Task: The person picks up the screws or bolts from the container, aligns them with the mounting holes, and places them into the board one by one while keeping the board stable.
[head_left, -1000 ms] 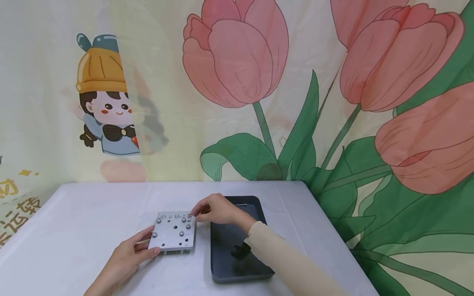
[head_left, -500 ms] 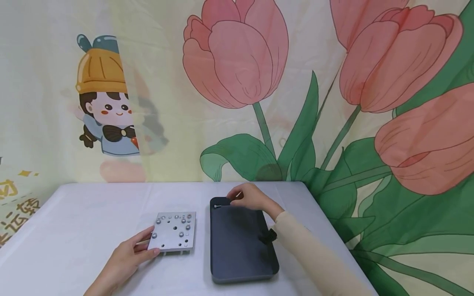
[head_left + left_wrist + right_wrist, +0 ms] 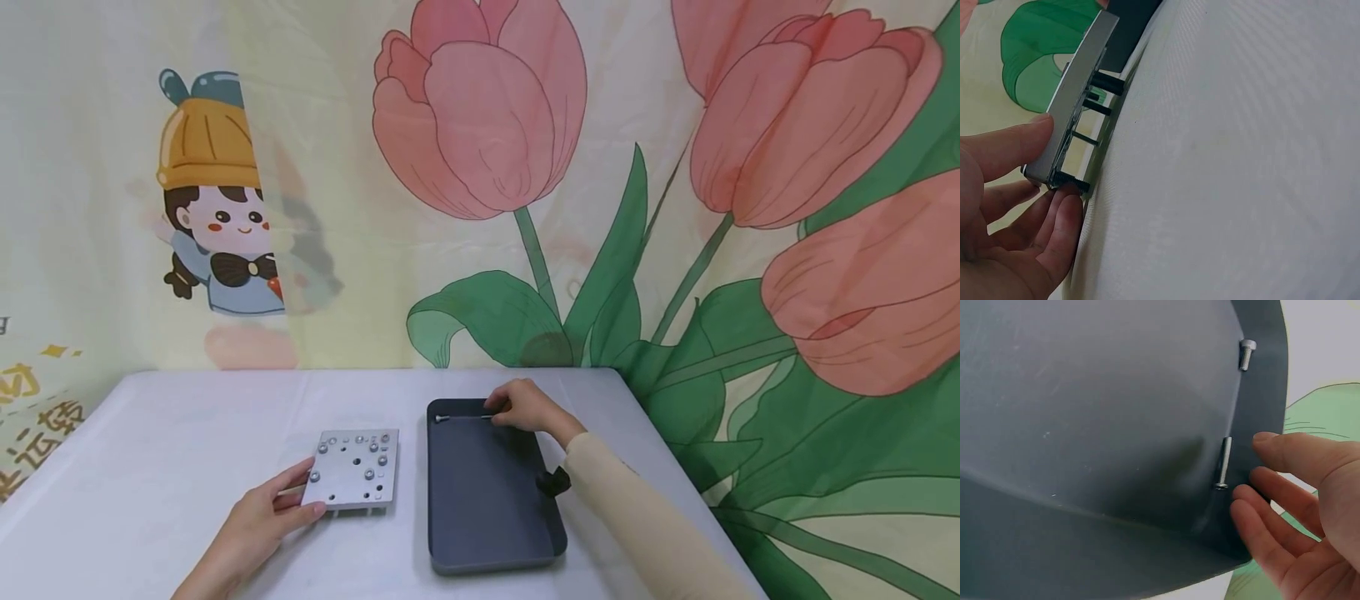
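Left hand (image 3: 258, 517) at the near left corner of the metal plate (image 3: 352, 469) — thumb on the top face, fingertips (image 3: 1066, 212) under the edge, a light pinch. Plate raised off the white table (image 3: 150, 450) on dark screws, just left of the dark tray (image 3: 487, 500). Right hand (image 3: 528, 407) at the tray's far end, fingers (image 3: 1285, 500) loosely spread and holding nothing — nearest the long screw (image 3: 1224, 464) against the tray wall, whether touching unclear. Short screw (image 3: 1246, 354) farther along the same wall.
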`<state>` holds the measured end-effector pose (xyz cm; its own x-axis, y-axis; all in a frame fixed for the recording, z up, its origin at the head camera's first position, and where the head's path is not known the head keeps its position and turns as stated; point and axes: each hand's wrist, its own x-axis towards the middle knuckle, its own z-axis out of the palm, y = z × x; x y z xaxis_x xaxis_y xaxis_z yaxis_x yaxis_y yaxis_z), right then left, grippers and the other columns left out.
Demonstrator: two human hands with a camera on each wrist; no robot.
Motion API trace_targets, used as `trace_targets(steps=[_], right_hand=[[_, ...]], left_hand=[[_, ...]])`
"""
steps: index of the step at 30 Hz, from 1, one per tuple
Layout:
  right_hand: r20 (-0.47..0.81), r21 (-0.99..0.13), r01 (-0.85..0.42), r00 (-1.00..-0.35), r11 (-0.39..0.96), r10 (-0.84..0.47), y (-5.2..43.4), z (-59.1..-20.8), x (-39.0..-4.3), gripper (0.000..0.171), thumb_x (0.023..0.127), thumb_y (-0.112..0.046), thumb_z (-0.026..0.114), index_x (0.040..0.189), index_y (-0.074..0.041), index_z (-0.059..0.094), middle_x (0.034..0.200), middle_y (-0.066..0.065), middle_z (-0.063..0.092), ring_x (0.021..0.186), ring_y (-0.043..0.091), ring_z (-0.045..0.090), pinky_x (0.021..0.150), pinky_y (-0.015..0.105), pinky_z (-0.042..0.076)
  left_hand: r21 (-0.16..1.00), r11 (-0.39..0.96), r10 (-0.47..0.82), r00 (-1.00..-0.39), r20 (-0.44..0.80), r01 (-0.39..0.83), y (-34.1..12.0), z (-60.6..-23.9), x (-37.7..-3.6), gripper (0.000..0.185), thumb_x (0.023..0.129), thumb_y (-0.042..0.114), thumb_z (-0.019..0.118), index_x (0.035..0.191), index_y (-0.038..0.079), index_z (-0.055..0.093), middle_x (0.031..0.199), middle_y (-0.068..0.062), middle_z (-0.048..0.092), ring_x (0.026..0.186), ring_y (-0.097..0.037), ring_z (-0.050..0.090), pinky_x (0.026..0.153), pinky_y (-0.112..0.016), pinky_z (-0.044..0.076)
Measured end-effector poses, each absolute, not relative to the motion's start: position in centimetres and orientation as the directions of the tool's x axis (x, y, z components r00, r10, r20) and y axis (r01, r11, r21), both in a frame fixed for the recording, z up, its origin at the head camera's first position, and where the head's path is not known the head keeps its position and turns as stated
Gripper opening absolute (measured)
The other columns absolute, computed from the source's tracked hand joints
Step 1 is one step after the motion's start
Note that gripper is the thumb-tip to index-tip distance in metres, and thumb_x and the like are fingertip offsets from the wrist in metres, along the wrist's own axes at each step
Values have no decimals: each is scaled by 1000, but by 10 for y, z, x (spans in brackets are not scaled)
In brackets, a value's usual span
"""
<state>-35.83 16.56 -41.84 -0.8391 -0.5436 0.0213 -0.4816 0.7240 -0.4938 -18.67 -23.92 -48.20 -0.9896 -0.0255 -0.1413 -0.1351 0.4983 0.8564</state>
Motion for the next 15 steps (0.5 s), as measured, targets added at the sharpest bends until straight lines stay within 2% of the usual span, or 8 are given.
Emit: trace_targets(steps=[7, 11, 15], right_hand=[[9, -407, -494, -843, 768, -538, 164, -424, -359, 24, 92, 1, 77, 117, 0, 79, 110, 12, 79, 96, 24, 74, 87, 40, 60], [-1, -363, -508, -838, 782, -545, 161, -427, -359, 26, 92, 5, 72, 117, -1, 79, 110, 13, 78, 98, 26, 73, 89, 42, 59], [-11, -369, -504, -838, 781, -545, 156, -429, -359, 27, 92, 7, 71, 116, -2, 79, 107, 12, 78, 97, 25, 71, 87, 42, 58]], left_hand=[[847, 517, -28, -991, -129, -125, -239, -479, -188, 94, 89, 39, 87, 165, 11, 40, 157, -24, 53, 130, -33, 66, 92, -32, 59], [848, 514, -24, -991, -132, -126, -239, -481, -187, 94, 89, 39, 87, 165, 11, 40, 157, -23, 53, 130, -32, 67, 87, -23, 57], [855, 502, -22, -990, -137, -129, -239, -482, -186, 94, 89, 39, 87, 165, 11, 39, 158, -23, 52, 130, -31, 67, 83, -19, 56]])
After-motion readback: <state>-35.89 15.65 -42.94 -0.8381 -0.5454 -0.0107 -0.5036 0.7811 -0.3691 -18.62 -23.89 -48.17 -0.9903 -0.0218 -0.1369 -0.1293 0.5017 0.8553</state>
